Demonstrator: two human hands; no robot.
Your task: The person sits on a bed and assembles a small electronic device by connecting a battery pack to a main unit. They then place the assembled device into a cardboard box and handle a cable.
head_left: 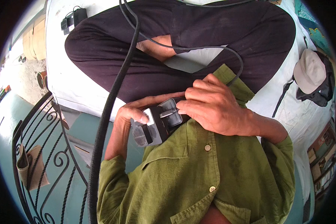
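Observation:
A small boxy device (156,133) in grey and black, with slotted vents on its face, rests tilted against the front of my green shirt. My left hand (132,111) is closed round it, thumb on its white label and fingers stretched along the far side. A dark, tray-like cover (171,114) stands open at the device's right end, a thin pale bar inside it. My right hand (212,106) has its fingers curled, the tips pinching the edge of that cover. A black cable (239,59) runs down behind my right hand, where its end is hidden.
My crossed legs (112,63) sit on a white sheet (59,80). Another thick cable (112,93) hangs close in front. At the far left lies a black adapter (78,16); a pale cap (310,71) rests at right on a dark bag. A black iron railing (50,149) curves at left.

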